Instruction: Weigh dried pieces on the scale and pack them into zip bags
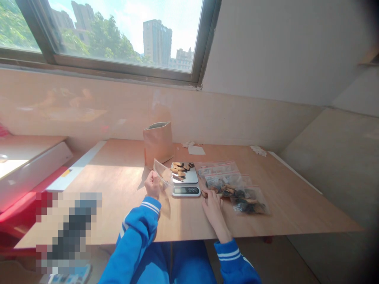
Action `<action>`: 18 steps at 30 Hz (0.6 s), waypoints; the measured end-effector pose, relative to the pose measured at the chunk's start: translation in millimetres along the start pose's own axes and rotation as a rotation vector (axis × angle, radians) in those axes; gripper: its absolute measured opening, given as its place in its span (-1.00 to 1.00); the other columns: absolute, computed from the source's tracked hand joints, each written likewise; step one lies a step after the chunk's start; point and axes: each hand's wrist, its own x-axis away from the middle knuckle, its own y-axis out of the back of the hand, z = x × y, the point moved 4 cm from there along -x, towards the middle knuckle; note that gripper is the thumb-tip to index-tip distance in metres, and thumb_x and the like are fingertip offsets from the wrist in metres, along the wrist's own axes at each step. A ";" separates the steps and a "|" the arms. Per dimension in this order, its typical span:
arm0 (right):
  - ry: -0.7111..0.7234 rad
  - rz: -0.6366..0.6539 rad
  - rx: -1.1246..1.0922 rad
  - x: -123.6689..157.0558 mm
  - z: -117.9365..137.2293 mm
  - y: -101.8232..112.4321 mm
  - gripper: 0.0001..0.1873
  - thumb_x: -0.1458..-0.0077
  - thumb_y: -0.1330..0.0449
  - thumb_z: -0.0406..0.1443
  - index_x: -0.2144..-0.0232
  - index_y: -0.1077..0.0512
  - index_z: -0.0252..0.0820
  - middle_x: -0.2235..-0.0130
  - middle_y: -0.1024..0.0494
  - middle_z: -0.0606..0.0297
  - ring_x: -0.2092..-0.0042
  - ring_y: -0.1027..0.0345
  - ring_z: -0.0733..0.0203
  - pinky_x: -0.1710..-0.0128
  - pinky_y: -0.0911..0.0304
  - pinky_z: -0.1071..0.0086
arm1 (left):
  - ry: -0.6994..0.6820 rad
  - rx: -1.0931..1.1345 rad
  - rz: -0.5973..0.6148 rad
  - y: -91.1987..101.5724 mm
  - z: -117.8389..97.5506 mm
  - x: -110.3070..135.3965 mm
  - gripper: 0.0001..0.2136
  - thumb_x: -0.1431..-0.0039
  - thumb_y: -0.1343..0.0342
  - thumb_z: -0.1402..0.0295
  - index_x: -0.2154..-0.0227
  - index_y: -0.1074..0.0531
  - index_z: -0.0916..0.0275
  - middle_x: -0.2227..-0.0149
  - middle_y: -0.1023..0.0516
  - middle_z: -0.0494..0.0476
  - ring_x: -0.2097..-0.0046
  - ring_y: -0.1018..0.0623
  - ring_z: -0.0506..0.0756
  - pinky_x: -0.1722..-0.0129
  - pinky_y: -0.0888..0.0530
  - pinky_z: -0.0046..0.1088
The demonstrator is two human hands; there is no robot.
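My left hand (152,184) is closed on the edge of a clear plastic bag (163,173), which stands tilted against the left side of a kitchen scale (186,191). Several dried brown and black pieces, like dried mushroom slices (179,173), lie on the scale's metal plate. To the right of the scale, my right hand (213,205) rests low over the table, its fingers bent around a small dried brown piece (204,193). Part of that piece is hidden by the fingers. The digits on the scale's display are too small to read.
Clear zip bags with dark dried pieces (250,204) lie overlapping right of my right hand. A brown paper bag (158,144) stands upright, its top open, behind the scale. White paper (196,150) and crumpled tissue (258,150) lie along the table's (296,201) far edge.
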 end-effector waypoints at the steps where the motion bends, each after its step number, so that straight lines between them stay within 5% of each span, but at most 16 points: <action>1: -0.024 -0.002 0.019 -1.0 -0.5 0.9 -0.70 0.02 -0.04 -0.48 0.22 -0.41 -0.15 0.19 -0.49 0.06 0.16 -0.32 -0.07 0.15 -0.22 0.11 | -0.011 0.012 -0.005 0.1 -1.0 0.3 -0.61 -0.23 0.10 0.04 0.58 -0.03 0.16 0.62 -0.03 -0.10 0.55 -0.08 -0.04 0.55 -0.08 -0.47; 7: -0.106 -0.069 -0.154 -18.3 2.4 10.3 -0.74 0.04 0.00 -0.48 0.35 -0.44 -0.16 0.29 -0.52 0.09 0.21 -0.36 -0.02 0.17 -0.26 0.16 | -0.047 0.014 -0.019 -0.6 -4.6 0.6 -0.61 -0.22 0.10 0.03 0.60 -0.05 0.16 0.64 -0.03 -0.10 0.57 -0.09 -0.03 0.56 -0.10 -0.47; 14: -0.018 -0.053 -0.423 -61.8 74.7 38.0 -0.71 -0.12 0.05 -0.40 0.34 -0.47 -0.16 0.27 -0.54 0.15 0.25 -0.41 0.09 0.18 -0.31 0.24 | -0.055 -0.005 -0.006 0.3 -3.2 0.0 -0.59 -0.22 0.09 0.02 0.60 -0.05 0.17 0.63 -0.05 -0.09 0.55 -0.10 -0.03 0.54 -0.10 -0.47; 18: 0.035 0.007 -0.442 -55.2 87.5 45.6 -0.73 -0.18 0.04 -0.35 0.29 -0.46 -0.14 0.24 -0.51 0.16 0.22 -0.40 0.09 0.16 -0.32 0.24 | -0.040 -0.004 -0.001 1.4 -0.6 -0.8 -0.58 -0.23 0.07 0.02 0.60 -0.04 0.16 0.63 -0.05 -0.09 0.55 -0.10 -0.04 0.53 -0.08 -0.45</action>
